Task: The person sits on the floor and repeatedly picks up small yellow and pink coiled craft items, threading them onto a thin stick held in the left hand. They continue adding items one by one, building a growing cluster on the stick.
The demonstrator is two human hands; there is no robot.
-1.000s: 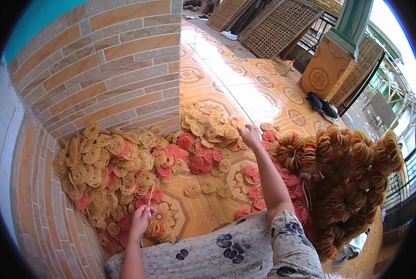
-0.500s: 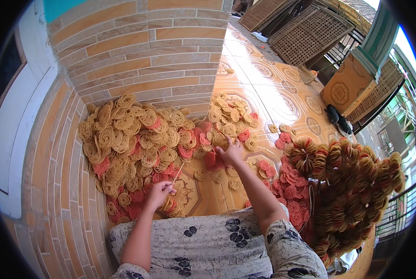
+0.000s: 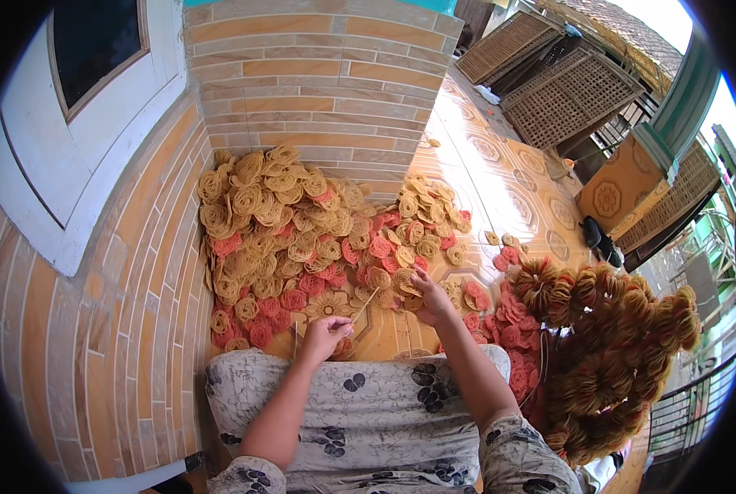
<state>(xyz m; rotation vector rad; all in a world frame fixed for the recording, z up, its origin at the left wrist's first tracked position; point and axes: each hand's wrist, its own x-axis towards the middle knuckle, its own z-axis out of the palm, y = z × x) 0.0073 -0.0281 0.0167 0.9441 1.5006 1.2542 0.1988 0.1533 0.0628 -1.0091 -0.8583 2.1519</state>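
No text, labels, brands, numbers or signs I can read in my view.

we count two bare hands, the left hand [image 3: 325, 338] and the right hand [image 3: 432, 305], at centre; one thin pale stick [image 3: 367, 304]; two dark shoes [image 3: 592, 231] at middle right; one white door [image 3: 76, 160] upper left; tan and coral-red round coils [image 3: 261, 198] beyond counting.
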